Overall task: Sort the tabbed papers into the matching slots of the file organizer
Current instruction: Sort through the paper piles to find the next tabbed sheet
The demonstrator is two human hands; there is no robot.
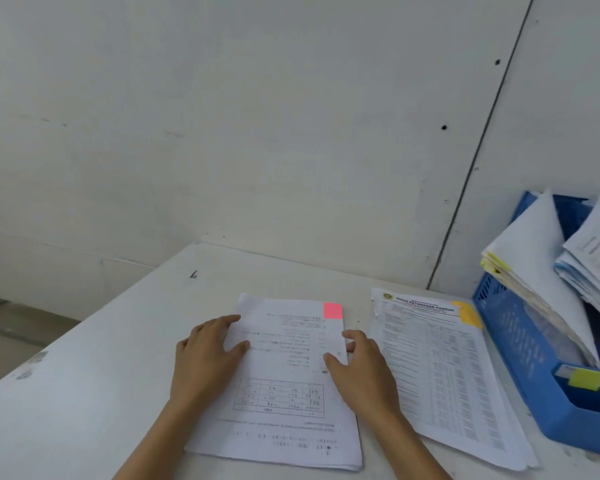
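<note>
Your left hand (pixel 205 355) pressing pink-tabbed papers (pixel 284 375) flat; right hand (pixel 361 368) touching their edge, grip unclear. Papers running 12–6; file organizer (pixel 513 341) lying 2 o'clock, nearer right hand.

A plain office corner: a white worktop (pixel 84 393) against bare white wall panels (pixel 257 133), printed forms (pixel 440 368) with coloured tabs (pixel 333 310) lying on it, and a blue plastic file organizer (pixel 520 358) stuffed with papers (pixel 530 258).
</note>
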